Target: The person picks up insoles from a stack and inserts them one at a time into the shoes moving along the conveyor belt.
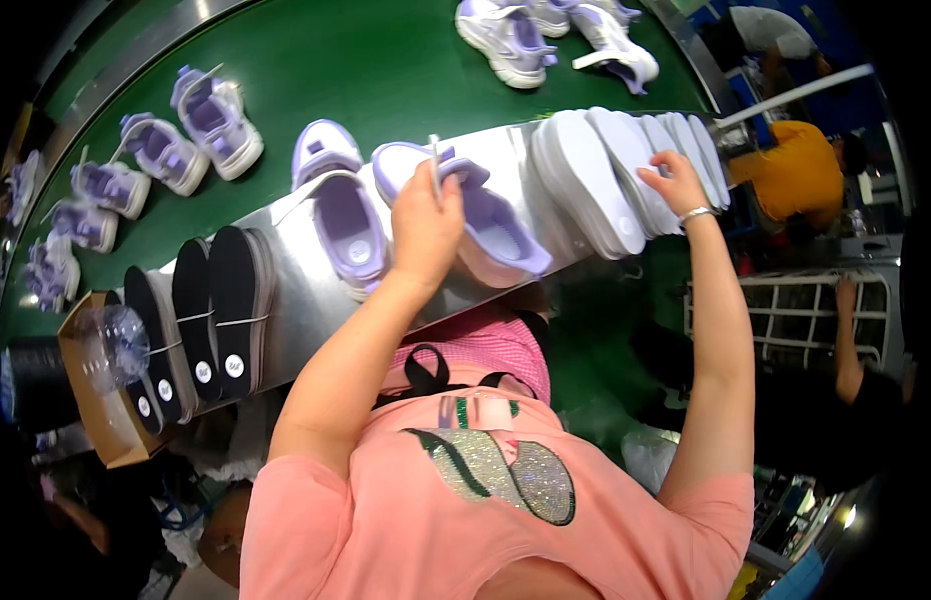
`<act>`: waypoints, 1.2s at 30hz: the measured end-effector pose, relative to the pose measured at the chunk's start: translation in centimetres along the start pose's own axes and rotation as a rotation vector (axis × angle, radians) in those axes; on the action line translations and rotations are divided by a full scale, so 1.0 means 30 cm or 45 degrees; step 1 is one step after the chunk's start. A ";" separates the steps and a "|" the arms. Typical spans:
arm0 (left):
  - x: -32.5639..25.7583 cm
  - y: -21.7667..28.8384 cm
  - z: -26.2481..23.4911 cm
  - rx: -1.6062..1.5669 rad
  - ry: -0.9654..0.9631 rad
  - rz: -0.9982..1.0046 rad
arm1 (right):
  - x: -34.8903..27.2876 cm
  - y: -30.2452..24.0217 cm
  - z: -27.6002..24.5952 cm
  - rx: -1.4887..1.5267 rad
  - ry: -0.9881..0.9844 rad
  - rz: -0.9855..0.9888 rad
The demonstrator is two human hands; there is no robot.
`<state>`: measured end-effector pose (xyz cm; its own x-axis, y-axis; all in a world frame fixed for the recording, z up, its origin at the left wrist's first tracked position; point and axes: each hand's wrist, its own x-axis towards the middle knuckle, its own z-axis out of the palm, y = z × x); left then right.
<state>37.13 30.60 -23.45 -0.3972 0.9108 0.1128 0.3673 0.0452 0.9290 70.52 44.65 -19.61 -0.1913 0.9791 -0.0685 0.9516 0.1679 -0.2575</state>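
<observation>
Your left hand (426, 222) is closed around the tongue of a lilac and white sneaker (496, 232) lying at the centre of the frame on the slanted steel shelf (296, 290). Your right hand (676, 182), fingers spread and holding nothing, rests on the row of white foam soles (606, 170) at upper right. Judging by the finished lilac sneakers (191, 130) on the green conveyor belt (366, 60), several pairs are done; black insoles (221, 310) at lower left remain stacked.

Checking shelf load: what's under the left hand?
The left hand grips a lavender shoe lying on the metal shelf. The hand covers the shoe's opening, so its inside is hidden.
</observation>
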 end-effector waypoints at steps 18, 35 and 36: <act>0.000 0.029 -0.021 0.010 -0.112 -0.204 | 0.010 -0.038 -0.060 0.532 -0.046 0.263; 0.016 0.003 -0.031 0.114 -0.077 -0.168 | -0.232 -0.721 0.140 -0.445 -0.347 -0.742; 0.012 0.003 -0.032 0.113 -0.072 -0.171 | -0.251 -0.703 0.113 -0.465 -0.340 -0.744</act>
<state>36.23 30.54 -22.98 -0.4006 0.9157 -0.0324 0.3878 0.2015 0.8994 51.08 33.35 -16.93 -0.6989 0.6653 -0.2626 0.6874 0.7262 0.0105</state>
